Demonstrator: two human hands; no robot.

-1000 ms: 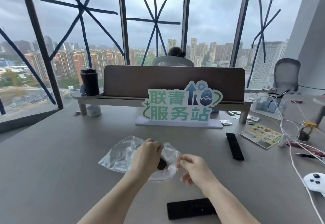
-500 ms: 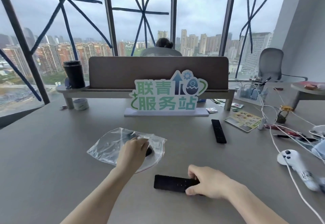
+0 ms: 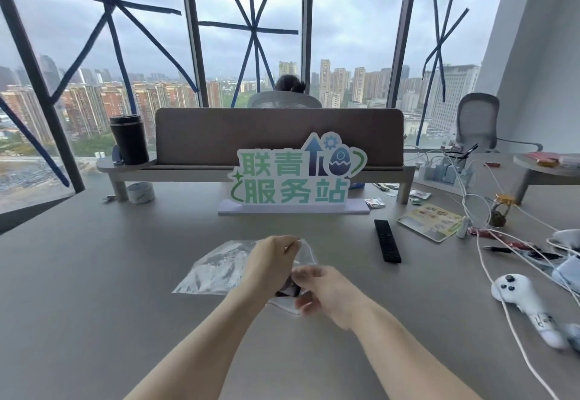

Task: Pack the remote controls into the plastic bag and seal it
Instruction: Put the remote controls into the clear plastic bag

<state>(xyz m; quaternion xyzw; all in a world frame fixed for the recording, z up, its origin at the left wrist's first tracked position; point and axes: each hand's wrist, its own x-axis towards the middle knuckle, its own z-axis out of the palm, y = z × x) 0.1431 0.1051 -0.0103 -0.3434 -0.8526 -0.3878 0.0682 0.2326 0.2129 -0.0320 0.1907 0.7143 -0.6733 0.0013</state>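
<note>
A clear plastic bag [image 3: 219, 269] lies flat on the grey table, its mouth facing right. My left hand [image 3: 274, 258] pinches the upper edge of that mouth and lifts it. My right hand [image 3: 329, 296], blurred with motion, is closed on a black remote control [image 3: 287, 290] right at the opening. Only a short dark end of that remote shows between my hands. A second black remote [image 3: 387, 240] lies apart on the table to the right, pointing away from me.
A green-lettered sign [image 3: 295, 180] stands behind the bag, in front of a low shelf [image 3: 175, 172] bearing a black tumbler [image 3: 129, 139]. A white game controller [image 3: 521, 297], white cables [image 3: 489, 274], a printed card [image 3: 430, 221] and a pen [image 3: 514, 250] crowd the right side.
My right hand has picked the near remote up off the table and carried it to the bag's mouth. My left hand now lifts the bag's edge instead of pressing on it.
</note>
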